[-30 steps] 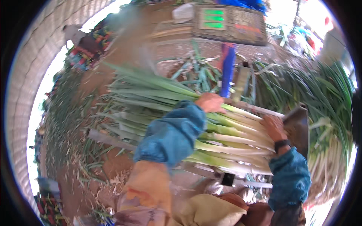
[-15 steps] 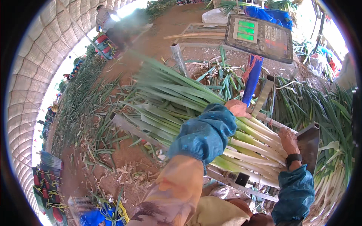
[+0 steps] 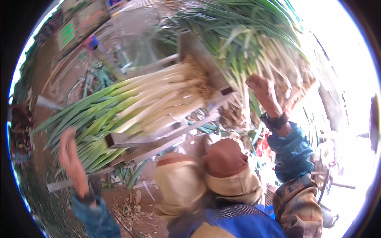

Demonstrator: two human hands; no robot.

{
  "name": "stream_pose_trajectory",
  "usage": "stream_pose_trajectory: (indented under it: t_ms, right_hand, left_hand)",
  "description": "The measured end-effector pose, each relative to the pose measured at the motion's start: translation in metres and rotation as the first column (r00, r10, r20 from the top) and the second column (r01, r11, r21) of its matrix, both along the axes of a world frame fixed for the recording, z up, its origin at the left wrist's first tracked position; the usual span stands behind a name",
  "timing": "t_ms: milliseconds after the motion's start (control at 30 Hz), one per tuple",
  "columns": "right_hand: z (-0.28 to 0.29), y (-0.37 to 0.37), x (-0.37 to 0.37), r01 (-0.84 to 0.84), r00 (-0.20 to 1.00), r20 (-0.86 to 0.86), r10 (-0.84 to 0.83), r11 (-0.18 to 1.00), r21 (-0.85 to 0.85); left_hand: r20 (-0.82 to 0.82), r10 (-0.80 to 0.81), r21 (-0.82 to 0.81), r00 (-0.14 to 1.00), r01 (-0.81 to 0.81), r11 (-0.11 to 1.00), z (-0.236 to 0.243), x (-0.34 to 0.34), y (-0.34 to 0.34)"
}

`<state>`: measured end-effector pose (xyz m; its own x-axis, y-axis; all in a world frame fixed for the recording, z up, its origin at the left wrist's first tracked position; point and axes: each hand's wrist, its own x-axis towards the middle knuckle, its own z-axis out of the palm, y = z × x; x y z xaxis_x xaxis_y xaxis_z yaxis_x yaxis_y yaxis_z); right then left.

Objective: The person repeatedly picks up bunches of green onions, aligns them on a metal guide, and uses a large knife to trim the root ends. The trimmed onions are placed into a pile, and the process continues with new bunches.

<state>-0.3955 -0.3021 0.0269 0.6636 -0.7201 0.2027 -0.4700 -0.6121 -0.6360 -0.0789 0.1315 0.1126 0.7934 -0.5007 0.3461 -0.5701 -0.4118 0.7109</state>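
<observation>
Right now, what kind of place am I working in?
Probably an outdoor vegetable packing spot on a farm: leeks bundled on a metal rack, another heap of leeks behind, trimmings over bare dirt ground.

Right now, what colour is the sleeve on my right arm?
Blue-teal, seen in the head view: the sleeve runs from the dark wristband below the right hand.

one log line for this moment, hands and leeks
left hand open beside leaf ends of leek bundle | right hand raised at loose leek pile | bundle lies on metal rack, roots against end plate
</observation>
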Motion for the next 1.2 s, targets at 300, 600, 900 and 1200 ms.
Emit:
stream_pose_trajectory:
  t_ms: [300, 600, 900, 1200]
  right_hand:
    - [-0.211, -0.010, -0.202, 0.242, 0.850, -0.503, -0.155, 0.964, 0.112]
    - [-0.290, -0.056, -0.125, 0.450, 0.840, -0.380, -0.387, 0.888, 0.091]
    - [-0.302, -0.073, -0.091, 0.608, 0.790, -0.345, -0.506, 0.717, 0.341]
    - [-0.212, -0.087, -0.141, -0.080, 0.994, 0.101, 0.041, 0.902, 0.424]
  left_hand:
    - [0.192, -0.298, 0.165, 0.935, 0.269, 0.949, -0.004, -0.136, -0.009]
    - [-0.050, -0.546, 0.318, 0.837, 0.531, 0.785, -0.048, -0.161, -0.077]
    - [-0.159, -0.476, 0.396, 0.865, 0.498, 0.772, -0.046, -0.164, -0.110]
    - [-0.120, -0.531, 0.381, 0.839, 0.533, 0.756, -0.045, -0.164, -0.116]
